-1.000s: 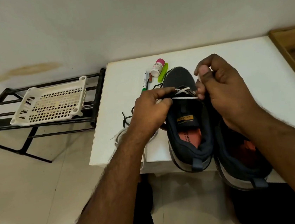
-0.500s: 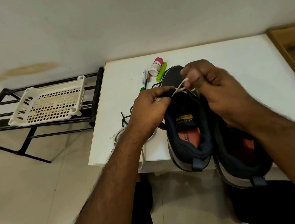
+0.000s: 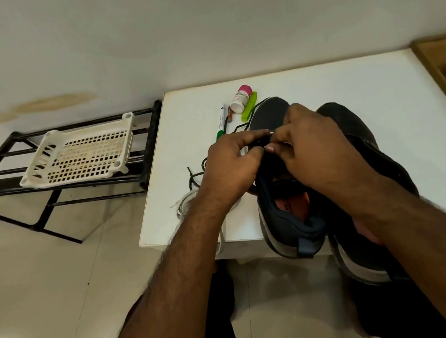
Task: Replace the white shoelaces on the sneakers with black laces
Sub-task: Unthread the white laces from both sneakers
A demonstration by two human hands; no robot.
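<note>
Both hands have closed in since the earlier frame and now meet over the left sneaker (image 3: 282,209) at frame centre on the desk (image 3: 393,110). Right hand (image 3: 322,146) has dropped, grip pinching the white lace end (image 3: 271,133). Left hand (image 3: 232,165) grip is curled on the sneaker's eyelet edge. Black lace (image 3: 195,176) lies left of it.

matt cloth sneaker (image 3: 271,113), plastic basket (image 3: 75,155), glossy tile floor (image 3: 36,301)

Both hands (image 3: 276,157) on left sneaker (image 3: 268,113)
</note>
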